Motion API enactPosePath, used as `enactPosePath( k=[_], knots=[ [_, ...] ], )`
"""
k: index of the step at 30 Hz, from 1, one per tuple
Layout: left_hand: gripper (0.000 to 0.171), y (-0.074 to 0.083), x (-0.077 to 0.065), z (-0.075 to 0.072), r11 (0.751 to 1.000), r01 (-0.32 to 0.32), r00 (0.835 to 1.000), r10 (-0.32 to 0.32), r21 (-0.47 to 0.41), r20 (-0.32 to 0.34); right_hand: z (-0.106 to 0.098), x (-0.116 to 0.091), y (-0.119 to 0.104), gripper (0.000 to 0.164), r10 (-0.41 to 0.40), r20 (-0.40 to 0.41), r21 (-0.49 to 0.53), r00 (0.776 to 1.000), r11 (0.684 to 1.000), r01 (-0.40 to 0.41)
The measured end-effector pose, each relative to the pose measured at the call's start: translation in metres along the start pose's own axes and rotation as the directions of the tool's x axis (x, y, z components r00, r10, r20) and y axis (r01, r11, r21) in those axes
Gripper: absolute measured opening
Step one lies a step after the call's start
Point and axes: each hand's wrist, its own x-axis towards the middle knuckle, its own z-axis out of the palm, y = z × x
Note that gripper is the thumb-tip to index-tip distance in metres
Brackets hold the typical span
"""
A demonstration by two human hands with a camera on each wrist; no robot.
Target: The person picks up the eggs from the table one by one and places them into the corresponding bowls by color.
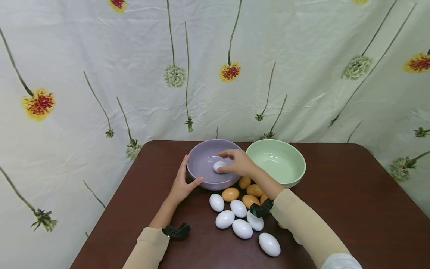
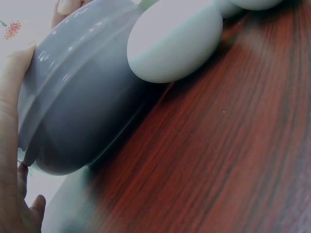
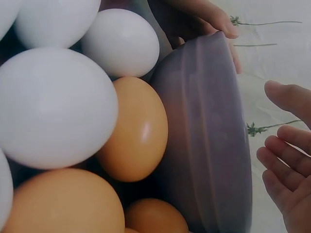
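A purple bowl (image 1: 201,181) stands at the table's far side. My left hand (image 1: 181,188) rests against its left and front side, thumb spread from nearly straight fingers; in the left wrist view those fingers touch the bowl wall (image 2: 82,102). Over the bowl hangs my right hand (image 1: 236,164), fingers loosely bent. Just under its thumb a white egg (image 1: 219,167) lies inside the bowl. The right wrist view shows that hand (image 3: 294,170) beyond the rim with no egg visible between its fingers. Several white eggs (image 1: 242,228) and brown eggs (image 1: 230,194) lie in front of the bowl.
Right of the purple bowl stands a light green bowl (image 1: 292,175). The right forearm passes above some eggs and partly hides them. A flowered cloth (image 1: 141,56) hangs behind the dark wooden table (image 1: 336,194). One white egg (image 1: 269,244) lies nearer the front.
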Motion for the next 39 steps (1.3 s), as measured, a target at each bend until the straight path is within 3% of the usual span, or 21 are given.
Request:
enactPosePath(
  k=[9, 17, 21, 27, 34, 39],
  knots=[
    [0.094, 0.004, 0.001, 0.0, 1.0, 0.014, 1.0, -0.014, 0.009, 0.003, -0.016, -0.015, -0.003, 0.057, 0.005, -0.009, 0.046, 1.0, 0.999, -0.004],
    [0.092, 0.048, -0.005, -0.009, 0.999, 0.045, 0.998, -0.045, -0.011, 0.04, -0.03, -0.031, -0.001, 0.055, -0.027, -0.026, 0.043, 0.999, 0.999, 0.029],
    [0.092, 0.05, -0.007, -0.008, 0.999, 0.042, 0.998, -0.042, -0.016, 0.042, -0.036, -0.041, 0.003, 0.054, -0.037, -0.037, 0.036, 0.999, 0.999, 0.039],
    [0.092, 0.038, -0.006, -0.005, 0.999, 0.034, 0.999, -0.033, -0.027, 0.034, -0.043, -0.056, 0.009, 0.054, -0.029, -0.047, 0.013, 0.998, 0.999, 0.029],
    [0.095, 0.003, 0.0, 0.001, 1.0, 0.022, 1.0, -0.022, -0.004, 0.011, -0.054, -0.077, 0.015, 0.054, -0.026, -0.093, 0.01, 0.995, 1.0, 0.027],
    [0.097, -0.001, 0.001, 0.0, 1.0, 0.003, 1.0, -0.003, -0.008, 0.0, -0.06, -0.091, 0.024, 0.053, -0.014, -0.121, 0.032, 0.993, 0.999, 0.019]
  ],
)
